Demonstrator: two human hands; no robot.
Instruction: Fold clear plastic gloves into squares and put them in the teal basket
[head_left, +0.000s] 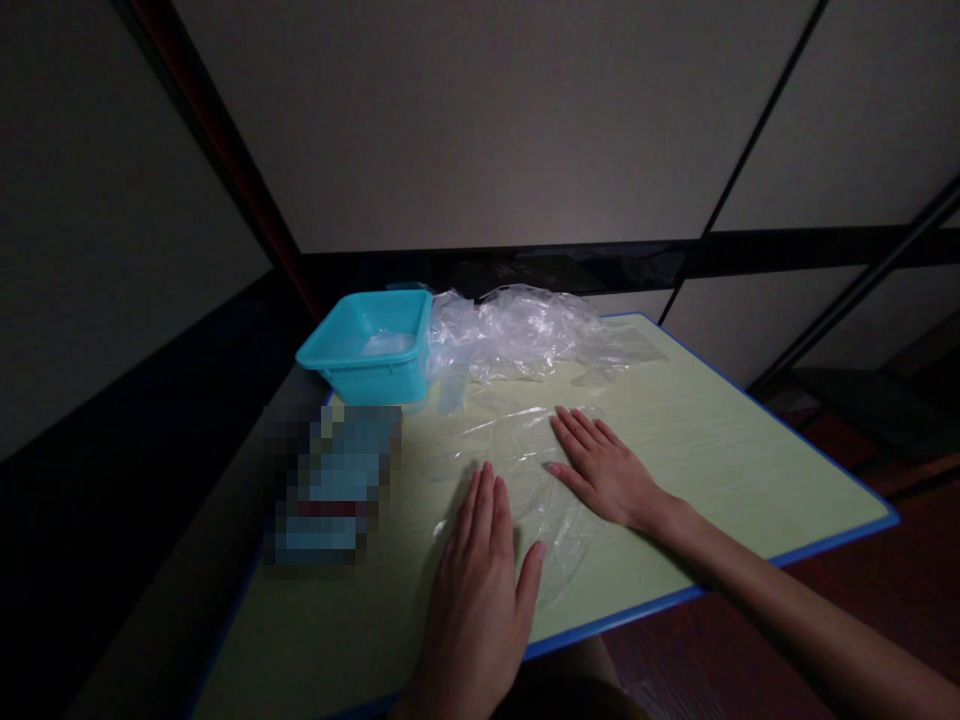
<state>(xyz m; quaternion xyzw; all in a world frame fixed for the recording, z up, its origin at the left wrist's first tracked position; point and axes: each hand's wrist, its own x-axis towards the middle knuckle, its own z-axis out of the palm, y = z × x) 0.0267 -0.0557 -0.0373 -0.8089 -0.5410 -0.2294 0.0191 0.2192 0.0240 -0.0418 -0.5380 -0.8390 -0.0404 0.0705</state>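
The head view shows a thin sheet of clear, colourless plastic film (529, 458) lying between and just ahead of the person's two hands, on a pale yellow-green tabletop with a blue edge (750, 480). As far as can be judged, the flattening of this piece is well advanced: it lies spread out in a single low layer, though bright creases run across it beyond the left fingertips and between the hands, so some smoothing looks left undone. Well beyond both hands, a large crumpled heap of clear plastic film (529, 325) is loose and bunched, and none of it appears flattened. Ahead and to the left of the left hand stands an open-topped turquoise plastic basin (375, 382), with some whitish translucent material (388, 343) inside; whether that is finished work cannot be told. The left hand (476, 580) is stretched out flat, palm down, its fingers close together and its thumb held apart, over the near left part of the sheet; it grips nothing, and whether the whole palm presses down is hidden. The right hand (596, 465) also lies palm down with fingers extended and slightly parted, thumb out toward the left hand, resting at the sheet's right side and grasping nothing. To the left of the left hand, near the basin, lies a bluish object blurred by pixelation (330, 490), too obscured to identify.
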